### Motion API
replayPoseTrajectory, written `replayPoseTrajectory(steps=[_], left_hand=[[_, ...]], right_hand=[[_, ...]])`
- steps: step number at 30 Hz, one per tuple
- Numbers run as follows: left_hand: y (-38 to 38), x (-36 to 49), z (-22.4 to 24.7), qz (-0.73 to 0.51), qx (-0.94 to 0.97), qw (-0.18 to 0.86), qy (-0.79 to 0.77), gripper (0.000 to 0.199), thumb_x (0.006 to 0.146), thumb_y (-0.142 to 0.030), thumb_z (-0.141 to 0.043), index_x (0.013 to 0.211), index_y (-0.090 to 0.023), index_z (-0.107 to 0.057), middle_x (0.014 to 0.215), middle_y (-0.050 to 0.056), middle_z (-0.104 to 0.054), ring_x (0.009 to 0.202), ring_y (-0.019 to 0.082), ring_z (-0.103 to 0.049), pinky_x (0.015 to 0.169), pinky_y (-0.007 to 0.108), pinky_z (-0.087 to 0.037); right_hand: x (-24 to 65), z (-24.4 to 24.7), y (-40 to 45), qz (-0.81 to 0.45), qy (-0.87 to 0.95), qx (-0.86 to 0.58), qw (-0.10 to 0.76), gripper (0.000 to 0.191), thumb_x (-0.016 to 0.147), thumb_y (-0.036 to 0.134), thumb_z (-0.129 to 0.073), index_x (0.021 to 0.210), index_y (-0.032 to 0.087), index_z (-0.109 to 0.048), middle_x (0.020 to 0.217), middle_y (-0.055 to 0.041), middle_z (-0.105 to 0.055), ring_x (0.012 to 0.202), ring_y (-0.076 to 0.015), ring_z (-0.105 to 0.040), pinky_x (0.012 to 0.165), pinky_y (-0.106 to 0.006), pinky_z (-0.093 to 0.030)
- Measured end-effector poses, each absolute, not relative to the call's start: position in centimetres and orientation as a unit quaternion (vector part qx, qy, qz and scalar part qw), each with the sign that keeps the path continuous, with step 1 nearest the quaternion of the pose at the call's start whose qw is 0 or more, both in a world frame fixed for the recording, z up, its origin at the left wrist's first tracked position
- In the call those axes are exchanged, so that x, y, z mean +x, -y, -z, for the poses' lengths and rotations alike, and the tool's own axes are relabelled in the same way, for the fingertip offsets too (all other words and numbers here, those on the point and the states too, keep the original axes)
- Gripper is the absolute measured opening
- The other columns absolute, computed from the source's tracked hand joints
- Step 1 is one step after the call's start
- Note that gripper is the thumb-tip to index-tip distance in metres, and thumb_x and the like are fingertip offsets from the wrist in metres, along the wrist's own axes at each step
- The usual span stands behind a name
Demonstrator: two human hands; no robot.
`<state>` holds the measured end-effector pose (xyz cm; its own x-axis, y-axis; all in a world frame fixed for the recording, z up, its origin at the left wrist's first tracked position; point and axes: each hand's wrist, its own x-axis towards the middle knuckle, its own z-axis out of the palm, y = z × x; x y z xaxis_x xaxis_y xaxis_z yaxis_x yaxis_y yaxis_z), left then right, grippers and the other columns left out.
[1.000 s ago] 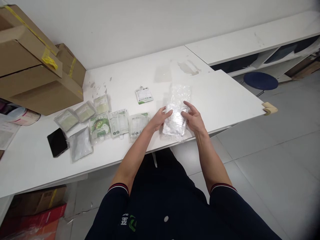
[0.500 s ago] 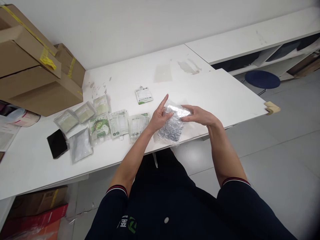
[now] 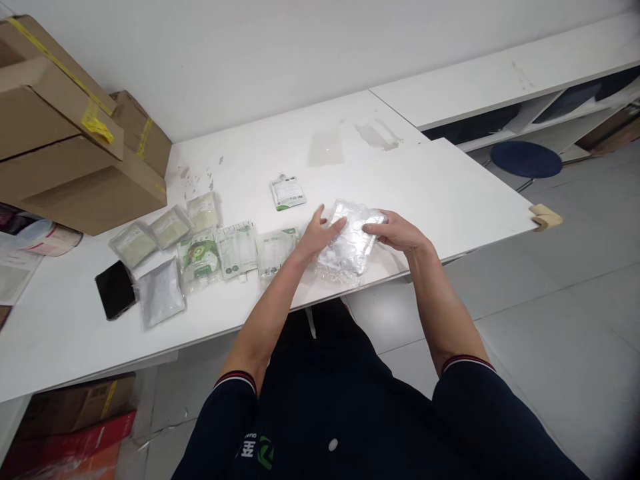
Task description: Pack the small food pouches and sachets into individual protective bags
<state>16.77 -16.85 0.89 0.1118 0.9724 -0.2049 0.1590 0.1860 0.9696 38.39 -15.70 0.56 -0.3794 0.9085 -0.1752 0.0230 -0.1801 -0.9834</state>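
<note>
A shiny silver package in clear, bubbled plastic (image 3: pixel 351 241) is tilted up over the table's front edge. My left hand (image 3: pixel 320 235) grips its left side, thumb laid over the face and the other fingers partly behind. On the right side, my right hand (image 3: pixel 395 230) pinches the upper edge between thumb and fingers. Loose clear film crumples beneath the package; what is inside cannot be made out. Left of my left hand lies a printed clear pouch (image 3: pixel 277 252). Farther back on the table is a small white and green spouted pouch (image 3: pixel 288 192).
Several flat packets, among them a green printed pouch (image 3: pixel 200 255) and a silver pouch (image 3: pixel 161 293), lie at left beside a black phone (image 3: pixel 115 289). Cardboard boxes (image 3: pixel 95 180) stand at the back left. A blue stool (image 3: pixel 526 159) is beyond the table's right edge.
The package has turned in my hands: its face with rows of rounded shapes gives way to a bright silver side. The fingers of my left hand have come down and curled in.
</note>
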Motion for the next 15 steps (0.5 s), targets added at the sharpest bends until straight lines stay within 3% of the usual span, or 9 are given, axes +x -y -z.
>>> replayPoseTrajectory(steps=[4,7,9,12,15], left_hand=[[16.8,17.3,-0.2,-0.338,0.513,0.598,-0.515,0.095,0.081,-0.043,-0.072,0.154,-0.014,-0.019,0.134,0.023,-0.056,0.111,0.027,-0.061,0.09,0.038,-0.05],[17.7,18.2,-0.2,-0.291,0.587,0.523,-0.545,0.084,0.086,-0.042,-0.064,0.154,-0.017,-0.021,0.138,0.021,-0.053,0.114,0.029,-0.06,0.095,0.042,-0.047],[18.9,18.7,0.1,-0.25,0.667,0.439,-0.547,0.072,0.089,-0.04,-0.058,0.151,-0.019,-0.029,0.14,0.018,-0.052,0.121,0.03,-0.055,0.1,0.045,-0.044],[21.2,19.1,1.6,-0.219,0.765,0.284,-0.534,0.056,0.093,-0.034,-0.05,0.146,-0.018,-0.04,0.138,0.016,-0.054,0.129,0.032,-0.047,0.106,0.048,-0.039],[23.1,19.2,3.9,-0.215,0.813,0.159,-0.517,0.047,0.094,-0.029,-0.046,0.14,-0.018,-0.048,0.136,0.015,-0.055,0.128,0.033,-0.045,0.106,0.049,-0.038]], right_hand=[[39.7,1.3,13.3,-0.62,0.476,-0.472,0.407,0.056,0.064,0.046,-0.081,0.109,0.019,-0.061,0.099,-0.0074,-0.068,0.084,-0.02,-0.066,0.075,-0.036,-0.056],[41.5,2.2,10.9,-0.508,0.459,-0.594,0.422,0.07,0.062,0.045,-0.079,0.123,0.02,-0.054,0.095,-0.0052,-0.065,0.071,-0.0167,-0.062,0.059,-0.03,-0.053],[42.8,2.5,9.2,-0.414,0.48,-0.656,0.41,0.079,0.063,0.046,-0.077,0.132,0.019,-0.05,0.102,-0.0072,-0.062,0.071,-0.0164,-0.06,0.057,-0.03,-0.051],[44.5,3.0,7.1,-0.275,0.539,-0.702,0.376,0.075,0.067,0.047,-0.072,0.134,0.019,-0.054,0.112,-0.0107,-0.059,0.085,-0.0205,-0.061,0.074,-0.036,-0.053],[45.5,3.0,5.8,-0.203,0.586,-0.731,0.282,0.062,0.073,0.046,-0.067,0.128,0.019,-0.061,0.109,-0.0116,-0.06,0.096,-0.0262,-0.06,0.091,-0.044,-0.048]])
